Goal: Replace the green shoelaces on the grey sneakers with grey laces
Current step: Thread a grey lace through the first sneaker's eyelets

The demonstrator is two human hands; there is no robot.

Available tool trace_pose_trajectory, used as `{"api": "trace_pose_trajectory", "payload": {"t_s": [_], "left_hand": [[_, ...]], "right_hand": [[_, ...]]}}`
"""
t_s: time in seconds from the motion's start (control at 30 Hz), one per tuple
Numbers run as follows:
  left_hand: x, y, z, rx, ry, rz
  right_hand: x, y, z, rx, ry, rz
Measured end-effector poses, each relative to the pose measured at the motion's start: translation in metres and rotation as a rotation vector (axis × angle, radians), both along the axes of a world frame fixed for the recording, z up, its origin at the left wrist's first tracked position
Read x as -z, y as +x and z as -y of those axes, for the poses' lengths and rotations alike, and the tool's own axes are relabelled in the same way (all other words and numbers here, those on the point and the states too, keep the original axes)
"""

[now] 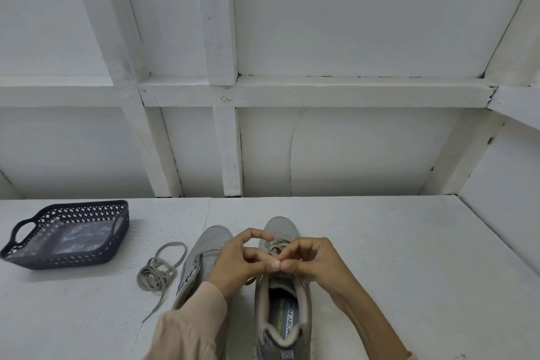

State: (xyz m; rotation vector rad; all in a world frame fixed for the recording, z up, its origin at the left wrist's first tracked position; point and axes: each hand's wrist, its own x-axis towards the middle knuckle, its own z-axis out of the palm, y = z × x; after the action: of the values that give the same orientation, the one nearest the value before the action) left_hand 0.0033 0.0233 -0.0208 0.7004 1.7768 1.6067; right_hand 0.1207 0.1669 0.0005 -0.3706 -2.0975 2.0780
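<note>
while left hand (238, 261) and right hand (311, 260) meet, pinching lace (274, 248) on right sneaker (278, 226), basket (64, 261) well left of it holds clear plastic (80, 235)

White table (380, 242): sneakers (209, 242), loose lace (159, 269), basket (67, 261)

A white painted wall (365, 14) stands behind the bench (394, 242), framed with thick white timber: a horizontal rail (321, 92) crosses it, and upright posts (220, 17) meet it. A thin crack (290, 152) runs down one lower panel. The bench top is white and faintly speckled, with a seam (208, 213) left of centre. The light is soft and even, the shadows faint
</note>
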Motion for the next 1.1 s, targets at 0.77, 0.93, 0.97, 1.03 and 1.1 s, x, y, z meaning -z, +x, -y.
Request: {"api": "trace_pose_trajectory", "payload": {"t_s": [0.77,0.93,0.97,1.03,1.1], "left_hand": [[0.01,0.016,-0.02,0.137,0.026,-0.306],[0.011,0.021,-0.023,0.176,-0.002,-0.298],[0.011,0.02,-0.023,0.174,0.004,-0.293],[0.014,0.017,-0.022,0.18,0.005,-0.303],[0.016,0.016,-0.023,0.183,-0.011,-0.372]], "right_hand": [[-0.034,-0.008,0.01,0.101,0.398,-0.16],[-0.052,-0.015,0.009,0.064,0.287,-0.241],[-0.056,-0.016,0.008,0.052,0.237,-0.263],[-0.071,-0.02,0.006,0.044,0.121,-0.345],[-0.09,-0.024,0.001,0.062,0.007,-0.458]]}}
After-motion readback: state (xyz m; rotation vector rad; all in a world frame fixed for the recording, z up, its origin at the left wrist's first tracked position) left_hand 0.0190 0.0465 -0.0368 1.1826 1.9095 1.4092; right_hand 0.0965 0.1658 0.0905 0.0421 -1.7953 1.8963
